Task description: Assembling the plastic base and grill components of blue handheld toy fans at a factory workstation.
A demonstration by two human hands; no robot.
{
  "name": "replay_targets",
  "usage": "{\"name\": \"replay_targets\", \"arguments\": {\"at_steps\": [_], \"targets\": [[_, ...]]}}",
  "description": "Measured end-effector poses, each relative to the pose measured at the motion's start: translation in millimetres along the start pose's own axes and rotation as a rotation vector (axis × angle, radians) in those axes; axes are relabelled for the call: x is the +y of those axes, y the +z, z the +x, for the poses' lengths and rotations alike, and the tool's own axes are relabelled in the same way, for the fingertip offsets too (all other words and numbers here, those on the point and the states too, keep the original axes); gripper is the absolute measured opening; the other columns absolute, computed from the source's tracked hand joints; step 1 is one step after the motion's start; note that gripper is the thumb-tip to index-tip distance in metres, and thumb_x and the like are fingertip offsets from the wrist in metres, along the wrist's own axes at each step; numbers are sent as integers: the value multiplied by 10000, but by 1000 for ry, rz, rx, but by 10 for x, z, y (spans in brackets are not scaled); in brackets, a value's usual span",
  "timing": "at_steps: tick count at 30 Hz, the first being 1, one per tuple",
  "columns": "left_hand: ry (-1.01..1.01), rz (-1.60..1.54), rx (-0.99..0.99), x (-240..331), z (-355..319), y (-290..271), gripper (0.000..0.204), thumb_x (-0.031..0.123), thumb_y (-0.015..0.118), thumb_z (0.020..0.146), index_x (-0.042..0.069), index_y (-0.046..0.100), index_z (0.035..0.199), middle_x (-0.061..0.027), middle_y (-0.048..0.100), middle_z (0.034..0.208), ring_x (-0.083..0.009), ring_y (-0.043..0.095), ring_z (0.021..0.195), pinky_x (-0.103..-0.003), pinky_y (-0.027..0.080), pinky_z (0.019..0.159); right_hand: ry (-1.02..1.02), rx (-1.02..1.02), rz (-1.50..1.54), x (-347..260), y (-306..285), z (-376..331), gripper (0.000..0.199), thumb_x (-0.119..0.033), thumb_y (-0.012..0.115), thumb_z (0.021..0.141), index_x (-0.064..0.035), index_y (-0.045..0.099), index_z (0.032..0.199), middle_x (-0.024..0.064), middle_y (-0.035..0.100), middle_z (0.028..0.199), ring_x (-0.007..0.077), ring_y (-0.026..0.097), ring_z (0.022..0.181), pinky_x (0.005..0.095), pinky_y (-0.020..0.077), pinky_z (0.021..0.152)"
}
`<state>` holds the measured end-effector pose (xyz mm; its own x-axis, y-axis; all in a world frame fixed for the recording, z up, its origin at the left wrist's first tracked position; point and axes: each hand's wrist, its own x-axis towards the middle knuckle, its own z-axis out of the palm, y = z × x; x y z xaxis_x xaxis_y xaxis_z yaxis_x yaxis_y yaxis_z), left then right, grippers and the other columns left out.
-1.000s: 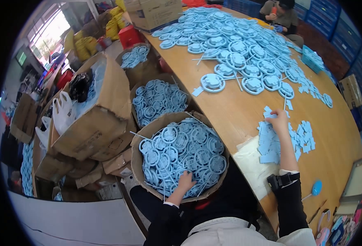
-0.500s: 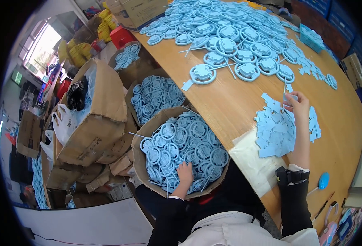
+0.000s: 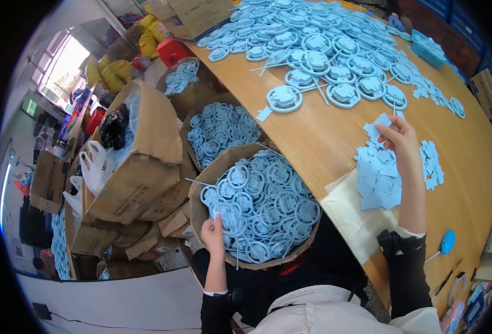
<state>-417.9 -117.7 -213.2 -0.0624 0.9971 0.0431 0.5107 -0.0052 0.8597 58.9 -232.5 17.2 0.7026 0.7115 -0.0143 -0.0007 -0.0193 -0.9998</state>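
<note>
My left hand (image 3: 213, 238) is closed on the edge of a light-blue round plastic part (image 3: 227, 216), a ring with a raised centre. It holds the part above the left side of a cardboard box (image 3: 197, 195) full of similar ring parts (image 3: 279, 195). Over the table, my right hand (image 3: 400, 136) pinches a small flat light-blue plastic piece (image 3: 378, 127) between thumb and fingers. Below that hand a pile of such flat pieces (image 3: 378, 186) rests partly on a pale sheet (image 3: 346, 211). A smaller group of pieces (image 3: 432, 164) lies right of my right forearm.
A large heap of ring parts (image 3: 335, 50) covers the far part of the wooden table (image 3: 324, 142). More cardboard boxes (image 3: 140, 167) crowd the left. At the right lie a blue round-headed stick (image 3: 447, 242) and a dark thin tool (image 3: 448, 278). A teal basket (image 3: 428, 50) stands far right.
My left hand has moved left from among the parts in the box and now holds one ring part at the box's edge. My right hand has shifted slightly, still pinching a flat piece.
</note>
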Motion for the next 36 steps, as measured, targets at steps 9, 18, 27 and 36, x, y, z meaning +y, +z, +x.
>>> {"name": "replay_targets", "arguments": {"at_steps": [9, 18, 27, 36], "targets": [[-202, -1461, -75, 1637, -665, 180, 344, 180, 444, 880, 8, 401, 1175, -122, 484, 1148, -219, 489, 1052, -385, 427, 888, 273, -803, 244, -81, 787, -935, 360, -106, 613, 778, -33, 517, 1117, 12, 565, 949, 92, 534, 889, 236, 407, 786], [-147, -1311, -769, 2217, -1056, 445, 849, -48, 662, 625, 129, 186, 1305, -102, 368, 1242, -279, 413, 1133, -450, 417, 883, 200, -812, 211, 2, 878, -974, 267, -75, 570, 807, 16, 524, 1054, 61, 575, 988, 121, 549, 907, 255, 429, 803], [-103, -1303, -518, 2327, -1103, 436, 728, -85, 519, 739, 181, 146, 1306, -129, 368, 1195, -271, 435, 1094, -432, 460, 821, -462, -452, -267, -181, 906, -1135, 238, 59, 482, 792, 8, 548, 1015, 121, 572, 979, 172, 584, 872, 274, 467, 761], [202, -919, -238, 2351, -1149, 503, 583, -21, 604, 741, 21, 309, 1242, -102, 376, 1191, -185, 454, 1039, -263, 426, 817, -1164, -424, -440, -45, 994, -1413, 331, -9, 588, 629, 44, 587, 956, 129, 570, 886, 245, 580, 754, 290, 474, 599]]}}
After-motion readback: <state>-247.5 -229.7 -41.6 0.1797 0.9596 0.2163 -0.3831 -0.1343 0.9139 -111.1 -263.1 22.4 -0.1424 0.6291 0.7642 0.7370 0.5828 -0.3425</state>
